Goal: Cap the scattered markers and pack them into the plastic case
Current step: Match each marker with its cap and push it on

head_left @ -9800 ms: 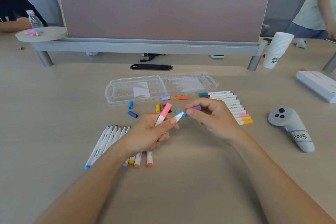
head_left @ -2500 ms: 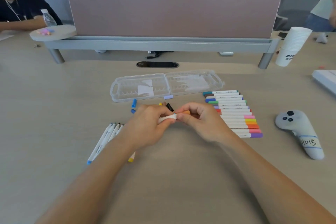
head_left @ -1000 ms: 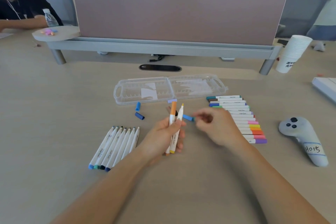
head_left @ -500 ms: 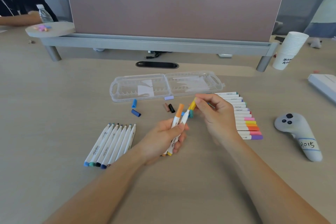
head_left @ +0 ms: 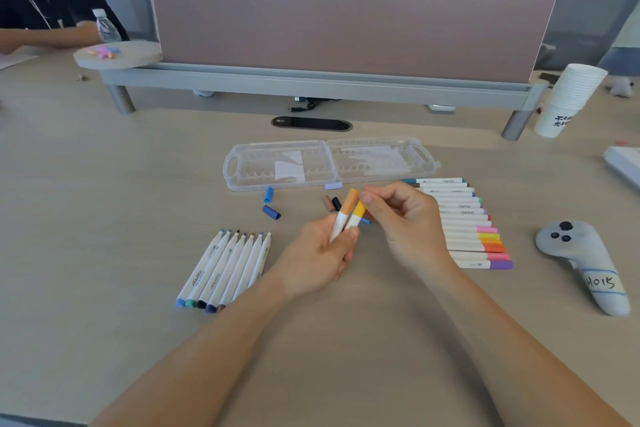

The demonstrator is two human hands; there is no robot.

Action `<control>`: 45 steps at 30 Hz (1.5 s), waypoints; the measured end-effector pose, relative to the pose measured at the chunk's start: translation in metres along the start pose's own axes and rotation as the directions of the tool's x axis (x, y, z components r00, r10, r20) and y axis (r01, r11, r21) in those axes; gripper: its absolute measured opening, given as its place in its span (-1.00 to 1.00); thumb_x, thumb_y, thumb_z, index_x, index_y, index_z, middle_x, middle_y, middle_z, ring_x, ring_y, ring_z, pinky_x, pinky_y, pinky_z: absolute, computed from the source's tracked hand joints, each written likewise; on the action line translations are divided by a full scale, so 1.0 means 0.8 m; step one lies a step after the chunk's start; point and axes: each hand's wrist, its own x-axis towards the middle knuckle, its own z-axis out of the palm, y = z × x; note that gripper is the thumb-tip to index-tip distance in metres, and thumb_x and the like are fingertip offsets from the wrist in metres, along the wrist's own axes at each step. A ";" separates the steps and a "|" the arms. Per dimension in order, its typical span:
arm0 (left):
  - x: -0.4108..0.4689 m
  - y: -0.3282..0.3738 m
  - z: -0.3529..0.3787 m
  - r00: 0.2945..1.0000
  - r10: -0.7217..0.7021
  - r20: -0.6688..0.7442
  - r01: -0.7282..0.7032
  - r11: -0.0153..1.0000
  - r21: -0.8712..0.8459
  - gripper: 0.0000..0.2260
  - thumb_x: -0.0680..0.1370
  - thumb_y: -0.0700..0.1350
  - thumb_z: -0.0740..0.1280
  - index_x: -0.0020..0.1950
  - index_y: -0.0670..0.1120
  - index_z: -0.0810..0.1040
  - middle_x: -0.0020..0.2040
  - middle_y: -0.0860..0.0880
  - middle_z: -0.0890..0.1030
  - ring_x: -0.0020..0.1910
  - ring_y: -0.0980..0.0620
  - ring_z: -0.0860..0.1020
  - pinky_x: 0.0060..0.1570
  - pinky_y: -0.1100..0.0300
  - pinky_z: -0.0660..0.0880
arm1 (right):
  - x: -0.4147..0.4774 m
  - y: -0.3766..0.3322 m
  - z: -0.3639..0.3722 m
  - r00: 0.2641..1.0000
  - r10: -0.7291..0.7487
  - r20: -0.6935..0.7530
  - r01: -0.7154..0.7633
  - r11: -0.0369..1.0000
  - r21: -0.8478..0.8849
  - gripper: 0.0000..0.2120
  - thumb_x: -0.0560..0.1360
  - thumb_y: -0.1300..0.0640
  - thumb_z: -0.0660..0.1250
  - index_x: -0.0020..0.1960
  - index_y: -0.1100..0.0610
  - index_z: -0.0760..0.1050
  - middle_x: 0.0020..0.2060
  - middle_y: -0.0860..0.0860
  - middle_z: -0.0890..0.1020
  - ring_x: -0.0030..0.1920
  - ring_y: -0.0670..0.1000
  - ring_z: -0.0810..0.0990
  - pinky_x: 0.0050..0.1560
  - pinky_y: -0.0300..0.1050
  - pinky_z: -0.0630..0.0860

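Note:
My left hand (head_left: 320,255) grips two white markers upright, one with an orange cap (head_left: 349,200) and one with a yellow cap (head_left: 358,209). My right hand (head_left: 407,222) hovers just right of them, fingers curled, its fingertips at the yellow cap. The clear plastic case (head_left: 330,163) lies open beyond my hands with no markers in it. Several uncapped markers (head_left: 227,269) lie in a row at the left. A row of capped markers (head_left: 465,224) lies at the right. Loose caps lie between: two blue caps (head_left: 270,203), a brown and a black cap (head_left: 332,203), a lilac cap (head_left: 333,186).
A grey controller (head_left: 585,263) labelled H015 lies at the right. A stack of white paper cups (head_left: 568,99) stands far right beside the pink desk divider (head_left: 349,17). A white box (head_left: 623,163) sits at the right edge. People sit and stand beyond the divider.
My right hand brought a yellow cap to the second marker in my left hand; that marker now wears the yellow cap. Earlier, more markers joined the capped row.

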 end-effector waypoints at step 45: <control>0.023 -0.015 -0.051 0.911 -0.391 -0.132 0.215 0.722 -0.657 -0.80 0.64 -0.06 0.24 -0.01 -0.15 0.58 -0.41 -0.04 0.42 -0.41 0.01 0.41 -0.34 0.16 0.41 | 0.131 0.061 0.025 0.893 0.290 0.344 0.249 0.317 -0.915 -0.77 0.62 0.13 0.15 0.10 0.05 0.58 0.06 -0.01 0.54 0.08 0.07 0.50 0.09 0.06 0.51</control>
